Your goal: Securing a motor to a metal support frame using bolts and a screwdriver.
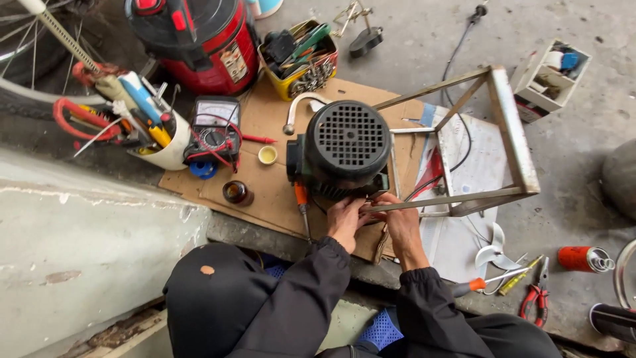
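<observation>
A black electric motor (pixel 346 149) with a round grilled fan cover lies on a sheet of brown cardboard (pixel 265 122). My left hand (pixel 346 220) and my right hand (pixel 397 219) are pressed together at the motor's near lower edge, fingers curled around something small that I cannot make out. A rusty metal frame (pixel 510 132) stands right of the motor, its near bar crossing just by my right hand. Both arms wear dark sleeves. A screwdriver with an orange handle (pixel 301 199) lies beside my left hand.
An analog multimeter (pixel 213 132) with red leads, a yellow cap (pixel 267 154) and a brown jar (pixel 237 192) lie left of the motor. A white bucket of tools (pixel 165 142), a red vacuum (pixel 199 40), a yellow tool box (pixel 301 56), red pliers (pixel 535 298) and a red canister (pixel 583 258) surround it.
</observation>
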